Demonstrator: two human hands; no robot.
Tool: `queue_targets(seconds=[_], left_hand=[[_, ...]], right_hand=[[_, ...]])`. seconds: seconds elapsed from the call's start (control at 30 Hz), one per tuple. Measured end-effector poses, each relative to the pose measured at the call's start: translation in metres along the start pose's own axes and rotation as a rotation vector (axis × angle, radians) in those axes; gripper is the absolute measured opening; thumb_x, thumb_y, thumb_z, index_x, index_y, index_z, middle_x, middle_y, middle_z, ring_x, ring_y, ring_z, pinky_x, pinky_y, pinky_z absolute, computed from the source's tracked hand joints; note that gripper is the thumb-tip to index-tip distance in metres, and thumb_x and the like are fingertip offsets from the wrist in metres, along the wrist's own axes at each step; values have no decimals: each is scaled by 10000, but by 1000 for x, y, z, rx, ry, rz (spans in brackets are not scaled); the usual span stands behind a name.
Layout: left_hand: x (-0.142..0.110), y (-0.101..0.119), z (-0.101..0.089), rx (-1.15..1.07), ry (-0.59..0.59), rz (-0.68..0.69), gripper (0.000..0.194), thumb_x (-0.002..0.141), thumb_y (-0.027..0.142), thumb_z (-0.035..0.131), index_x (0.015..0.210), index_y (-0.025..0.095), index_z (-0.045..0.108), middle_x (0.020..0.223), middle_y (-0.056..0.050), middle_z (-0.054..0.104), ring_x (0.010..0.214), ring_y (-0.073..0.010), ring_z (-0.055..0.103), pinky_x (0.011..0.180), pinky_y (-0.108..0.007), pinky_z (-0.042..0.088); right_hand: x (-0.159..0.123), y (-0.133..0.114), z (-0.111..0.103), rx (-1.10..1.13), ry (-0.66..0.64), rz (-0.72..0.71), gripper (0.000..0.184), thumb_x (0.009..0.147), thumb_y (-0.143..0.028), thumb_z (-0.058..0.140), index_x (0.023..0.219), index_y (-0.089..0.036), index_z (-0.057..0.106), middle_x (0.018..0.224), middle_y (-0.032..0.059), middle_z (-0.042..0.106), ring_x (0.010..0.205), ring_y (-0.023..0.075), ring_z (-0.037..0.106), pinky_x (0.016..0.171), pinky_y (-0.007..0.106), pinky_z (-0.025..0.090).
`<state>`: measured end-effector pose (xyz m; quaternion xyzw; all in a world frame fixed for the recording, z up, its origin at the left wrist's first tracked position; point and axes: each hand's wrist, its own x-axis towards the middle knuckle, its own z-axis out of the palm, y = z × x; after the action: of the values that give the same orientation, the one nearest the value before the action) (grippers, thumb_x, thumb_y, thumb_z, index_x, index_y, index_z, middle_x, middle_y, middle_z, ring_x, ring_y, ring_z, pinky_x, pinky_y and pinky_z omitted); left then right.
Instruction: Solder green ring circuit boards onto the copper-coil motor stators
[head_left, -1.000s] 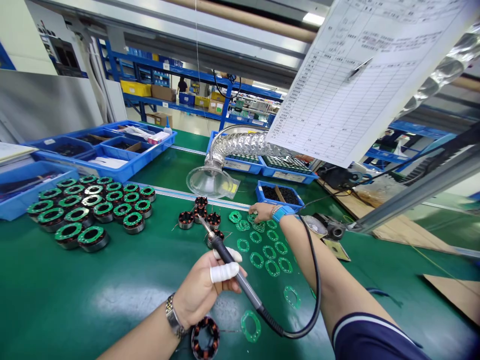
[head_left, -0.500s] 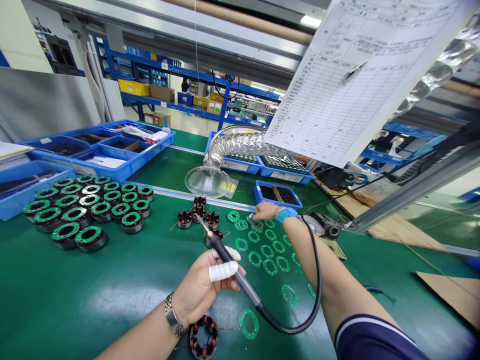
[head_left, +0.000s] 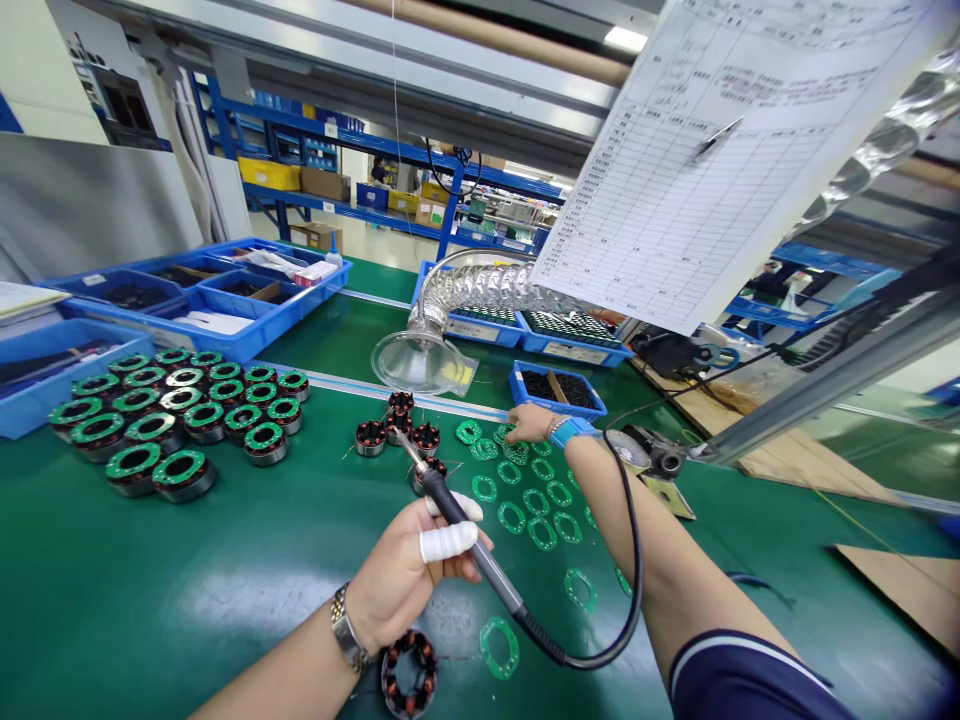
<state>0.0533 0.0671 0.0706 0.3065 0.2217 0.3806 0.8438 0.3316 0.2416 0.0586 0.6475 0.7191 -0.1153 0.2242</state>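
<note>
Head view: left hand (head_left: 409, 570) curled firmly around a soldering iron (head_left: 469, 540); right hand (head_left: 531, 423), fingertips down among green rings (head_left: 500, 517) on the bench (head_left: 150, 580), grip unclear.

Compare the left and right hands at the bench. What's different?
The left hand grips a soldering iron, while the right hand appears empty and reaches out to the loose green rings. The left hand has white finger covers on two fingers; the right hand shows none. The left wrist wears a metal watch, the right a blue band. Both hands are over the green bench mat.
</note>
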Motion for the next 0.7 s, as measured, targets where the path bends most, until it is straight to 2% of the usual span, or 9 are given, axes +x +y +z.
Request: queue_targets(seconds=[0.7], left_hand=[[0,2,2,3,19,-3,286,652,219,751,874,118,602,717,-51,659,575,-107,573,588,-241,464]], right_hand=[[4,-18,1,-59,-9,77,282,880,-328,530,1094,-145,547,1101,70,570,944,188,582,801,379,497]])
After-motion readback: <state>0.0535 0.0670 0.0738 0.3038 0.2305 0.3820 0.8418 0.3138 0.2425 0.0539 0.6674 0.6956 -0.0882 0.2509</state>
